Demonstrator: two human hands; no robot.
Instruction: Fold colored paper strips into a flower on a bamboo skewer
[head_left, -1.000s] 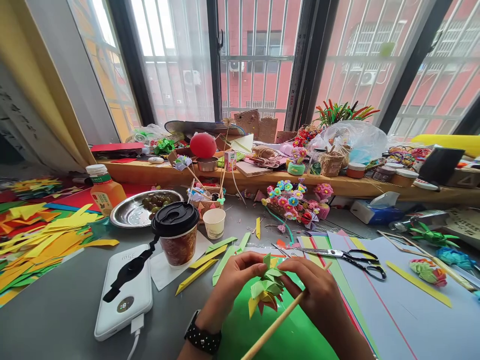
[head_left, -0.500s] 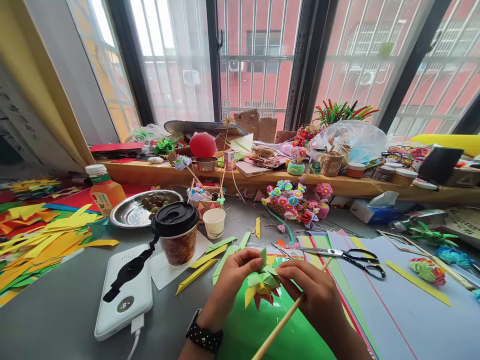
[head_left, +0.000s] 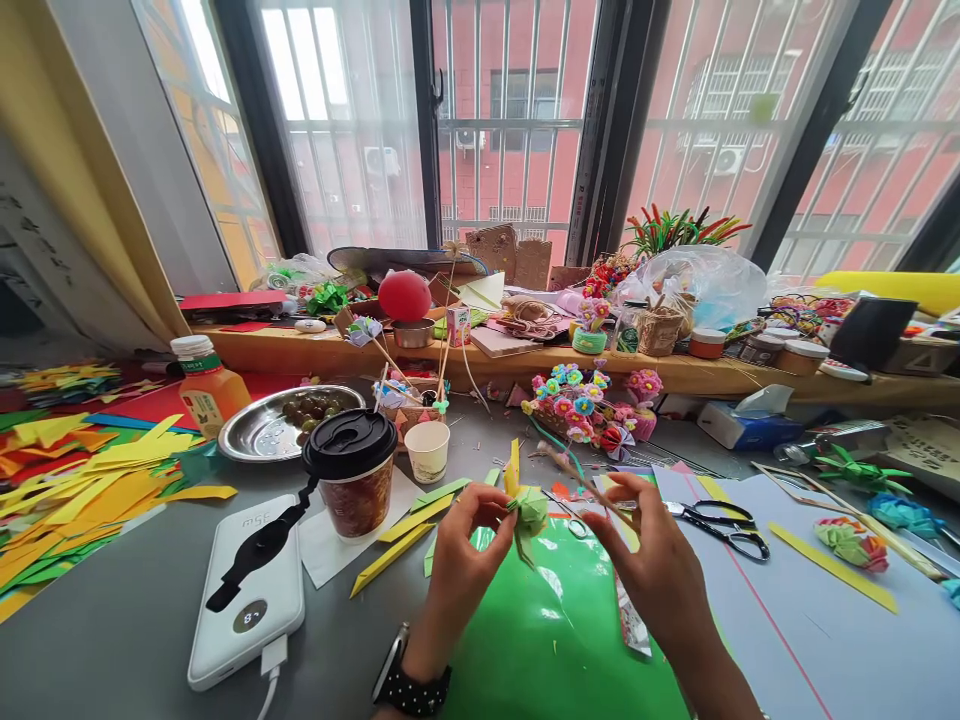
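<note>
Green paper flower (head_left: 529, 505) pinched btwn left hand (head_left: 466, 545) fingers (head_left: 501, 520).

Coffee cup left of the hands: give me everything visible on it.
The coffee cup is a clear plastic tumbler holding a brownish-red drink, capped by a black dome lid with a sip tab. It stands upright on a white napkin on the grey table, beside a white power bank. Neither hand touches it; the left hand is nearest.
</note>
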